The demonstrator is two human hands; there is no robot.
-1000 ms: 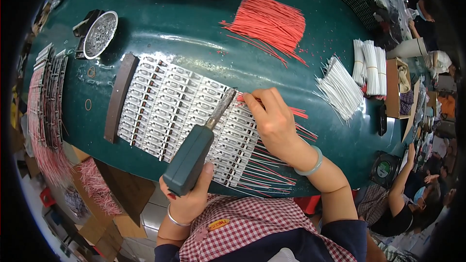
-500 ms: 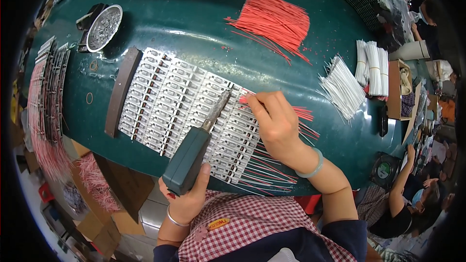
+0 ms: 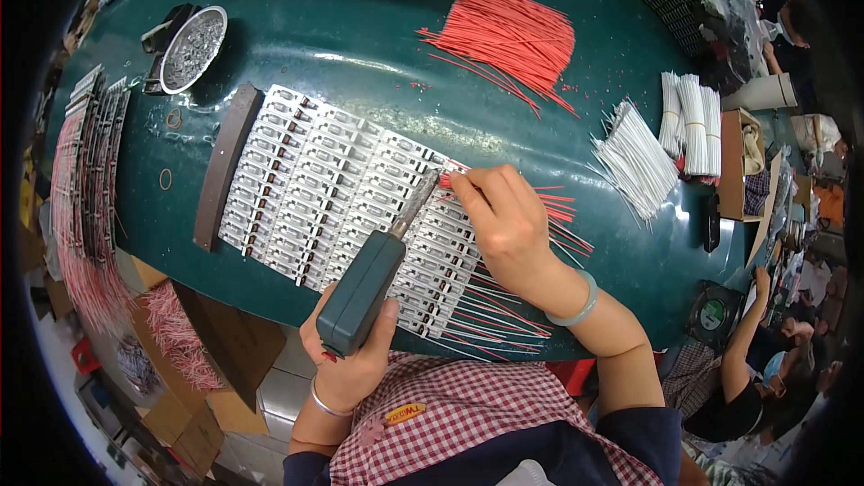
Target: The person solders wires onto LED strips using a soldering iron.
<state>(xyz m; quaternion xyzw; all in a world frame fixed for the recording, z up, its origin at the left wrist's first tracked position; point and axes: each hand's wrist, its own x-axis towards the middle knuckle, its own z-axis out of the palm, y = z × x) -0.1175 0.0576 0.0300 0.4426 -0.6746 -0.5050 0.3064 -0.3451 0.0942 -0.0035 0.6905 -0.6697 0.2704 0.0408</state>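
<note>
My left hand (image 3: 353, 380) grips the dark green handle of a soldering iron (image 3: 362, 288). The iron's long metal tip points up and away from me, ending close to the top right corner of a panel of circuit boards (image 3: 355, 207). There my right hand (image 3: 511, 227) pinches red wires (image 3: 445, 181) between thumb and fingertips, right beside the tip. More red and white wires (image 3: 499, 310) stick out from the panel's right edge, below that hand. Whether the tip touches a wire or a pad is too small to tell.
A dark brown bar (image 3: 227, 171) lies along the panel's left side. Farther off are a metal bowl of scraps (image 3: 193, 50), a red wire pile (image 3: 508, 36) and white wires (image 3: 633, 162). Wired boards (image 3: 90, 162) stand at the left edge; other people sit at right.
The soldering iron has shifted right, bringing its tip closer to my right fingertips. My right hand has moved slightly up and left, still pinching the red wires.
</note>
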